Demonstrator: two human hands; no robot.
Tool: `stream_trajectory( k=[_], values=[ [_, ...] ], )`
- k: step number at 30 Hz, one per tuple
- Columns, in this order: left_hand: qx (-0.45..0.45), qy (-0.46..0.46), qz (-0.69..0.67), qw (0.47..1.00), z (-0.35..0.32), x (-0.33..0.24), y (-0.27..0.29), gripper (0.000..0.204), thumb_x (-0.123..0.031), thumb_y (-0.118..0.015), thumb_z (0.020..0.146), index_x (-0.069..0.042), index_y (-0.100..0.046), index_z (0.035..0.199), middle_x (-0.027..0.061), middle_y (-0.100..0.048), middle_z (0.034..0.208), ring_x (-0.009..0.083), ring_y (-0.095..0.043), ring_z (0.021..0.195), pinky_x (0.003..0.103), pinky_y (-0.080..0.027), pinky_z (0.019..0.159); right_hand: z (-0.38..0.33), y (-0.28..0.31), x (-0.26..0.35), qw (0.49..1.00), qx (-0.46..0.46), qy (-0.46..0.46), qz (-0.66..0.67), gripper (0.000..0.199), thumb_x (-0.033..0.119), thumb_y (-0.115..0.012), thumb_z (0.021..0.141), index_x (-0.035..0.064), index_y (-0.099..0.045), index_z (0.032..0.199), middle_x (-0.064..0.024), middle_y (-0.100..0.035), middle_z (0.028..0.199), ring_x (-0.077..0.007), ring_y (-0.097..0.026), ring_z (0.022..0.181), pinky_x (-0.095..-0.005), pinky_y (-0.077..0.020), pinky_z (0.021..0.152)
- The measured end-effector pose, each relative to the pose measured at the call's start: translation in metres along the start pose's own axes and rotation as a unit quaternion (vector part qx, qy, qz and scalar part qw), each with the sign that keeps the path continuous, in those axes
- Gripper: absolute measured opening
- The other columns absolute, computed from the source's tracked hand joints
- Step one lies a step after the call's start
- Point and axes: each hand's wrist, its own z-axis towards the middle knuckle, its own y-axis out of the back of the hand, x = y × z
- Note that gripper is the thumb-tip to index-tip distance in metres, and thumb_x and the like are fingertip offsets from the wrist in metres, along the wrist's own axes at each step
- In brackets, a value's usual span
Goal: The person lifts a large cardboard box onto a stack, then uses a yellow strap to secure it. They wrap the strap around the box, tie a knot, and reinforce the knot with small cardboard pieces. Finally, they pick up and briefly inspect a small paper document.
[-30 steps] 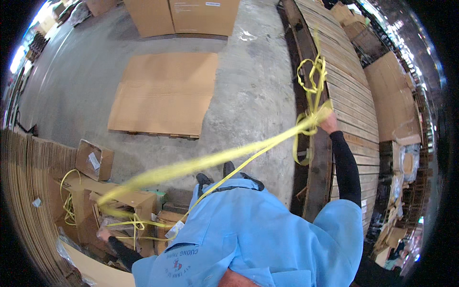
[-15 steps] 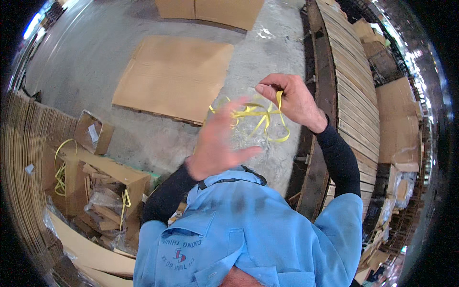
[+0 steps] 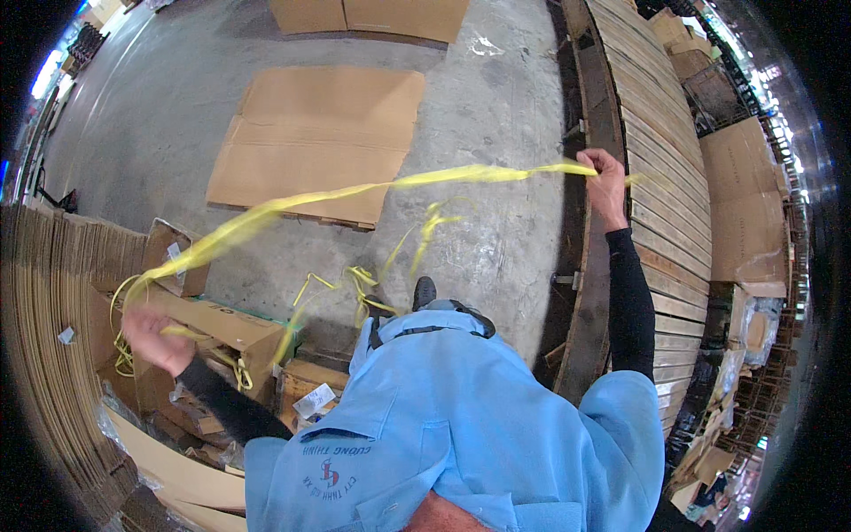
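A long yellow strap (image 3: 363, 188) stretches in a blurred arc between my two hands. My right hand (image 3: 605, 188), over the inner edge of the slatted platform, pinches one end, with a short tail past the fingers. At the far left, over the open carton, my left hand (image 3: 160, 341) is closed on the strap's other part; motion smears its fingers. Loose yellow strap loops (image 3: 359, 284) hang below the arc, near my shoe (image 3: 425, 293).
A flat cardboard sheet (image 3: 319, 133) lies on the grey floor ahead, with a larger carton (image 3: 399, 19) beyond. Stacked cardboard (image 3: 44, 293) rises at the left, beside an open carton (image 3: 222, 324) of scraps. The slatted wooden platform (image 3: 660, 177) runs along the right.
My hands have spread apart: the left went down and left, the right moved further right. The bunched yellow strap is now drawn out between them.
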Motion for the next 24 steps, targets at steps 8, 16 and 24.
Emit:
stream_trajectory(
  k=[8, 16, 24],
  values=[
    [0.127, -0.030, 0.231, 0.964, -0.029, -0.012, 0.021, 0.012, -0.012, -0.057, 0.093, -0.002, -0.063, 0.096, -0.0016, -0.058, 0.077, 0.0059, -0.053, 0.069, 0.021, -0.043, 0.061, -0.009, 0.004, -0.003, 0.972, 0.153, -0.026, -0.174, 0.039, 0.025, -0.073, 0.082, 0.0058, -0.063, 0.114, -0.0169, -0.065, 0.083, -0.0290, -0.062, 0.076, -0.0377, -0.0485, 0.070],
    [0.606, -0.324, 0.300, 0.661, -0.186, 0.010, -0.151, 0.008, -0.013, -0.060, 0.075, -0.005, -0.061, 0.077, 0.0138, -0.058, 0.069, 0.0331, -0.059, 0.064, 0.041, -0.048, 0.056, -0.047, -0.048, 0.154, 0.896, 0.374, 0.240, -0.019, 0.100, 0.031, -0.084, 0.066, 0.0048, -0.030, 0.146, -0.0169, -0.037, 0.147, -0.0306, -0.034, 0.137, -0.0404, -0.0285, 0.112],
    [0.632, -0.291, 0.287, 0.659, -0.209, 0.044, -0.221, 0.010, -0.012, -0.063, 0.075, -0.003, -0.062, 0.079, 0.0161, -0.060, 0.071, 0.0341, -0.060, 0.066, 0.041, -0.046, 0.058, -0.057, -0.015, 0.071, 0.951, 0.185, -0.054, 0.242, 0.008, 0.009, -0.062, 0.089, 0.0034, -0.066, 0.094, -0.0017, -0.058, 0.070, -0.0115, -0.050, 0.061, -0.0300, -0.0432, 0.053]
  ],
)
